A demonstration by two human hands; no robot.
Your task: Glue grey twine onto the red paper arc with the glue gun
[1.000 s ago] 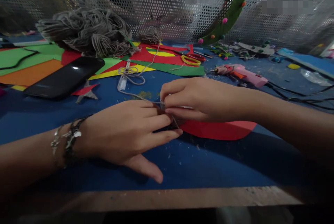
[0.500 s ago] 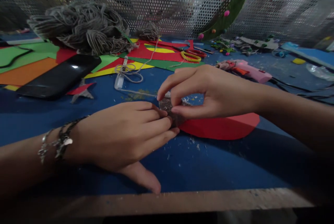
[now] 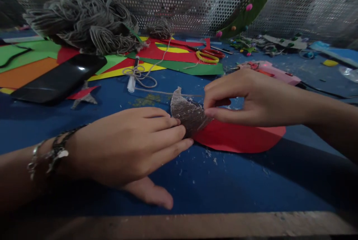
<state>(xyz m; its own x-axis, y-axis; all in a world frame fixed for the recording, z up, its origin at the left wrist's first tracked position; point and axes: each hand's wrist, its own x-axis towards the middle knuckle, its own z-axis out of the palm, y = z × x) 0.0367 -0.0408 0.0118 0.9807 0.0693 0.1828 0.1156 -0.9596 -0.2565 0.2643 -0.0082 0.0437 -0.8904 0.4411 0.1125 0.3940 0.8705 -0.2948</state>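
A red paper cutout with a curved edge lies on the blue table. Its left end is covered by grey yarn laid in close rows, rising to a point at the top. My left hand lies flat, fingers stretched, with the fingertips pressing on the lower left of this covered part. At its right edge my right hand is closed in a pinch. A loose yarn strand runs from the left up to the pinching fingers, whose tips hide its end.
A large grey yarn skein sits at the back left, near a black phone and coloured paper sheets. Behind are yellow-handled scissors. A pink glue gun with a cord lies right. A small grey-and-red star lies left.
My right hand has moved right, from above the grey yarn rows to their right edge, uncovering them. My left hand has stayed on the piece. The view has shifted slightly.
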